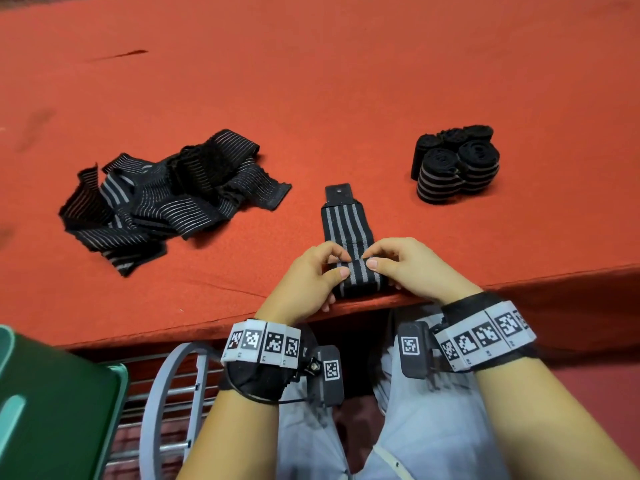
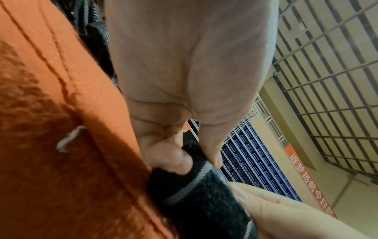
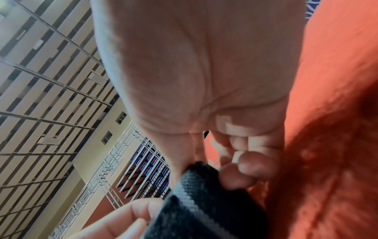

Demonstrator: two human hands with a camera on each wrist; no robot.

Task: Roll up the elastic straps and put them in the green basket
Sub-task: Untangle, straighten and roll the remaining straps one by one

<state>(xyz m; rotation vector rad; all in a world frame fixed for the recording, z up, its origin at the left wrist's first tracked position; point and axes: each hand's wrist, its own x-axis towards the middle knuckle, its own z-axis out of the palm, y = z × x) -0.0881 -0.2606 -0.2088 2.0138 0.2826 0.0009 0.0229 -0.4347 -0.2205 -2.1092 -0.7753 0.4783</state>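
Head view: your left hand and right hand both pinch the strap, rolled between them on the tabletop; the basket sits below your left wrist.

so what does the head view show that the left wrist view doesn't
Only the head view shows the pile of unrolled straps, the cluster of finished rolls, the green basket at lower left and the flat tail of the strap being rolled. Only the left wrist view shows the left hand from the palm side and barred windows behind. Both show the right hand and left hand pinching the strap on the red cloth.
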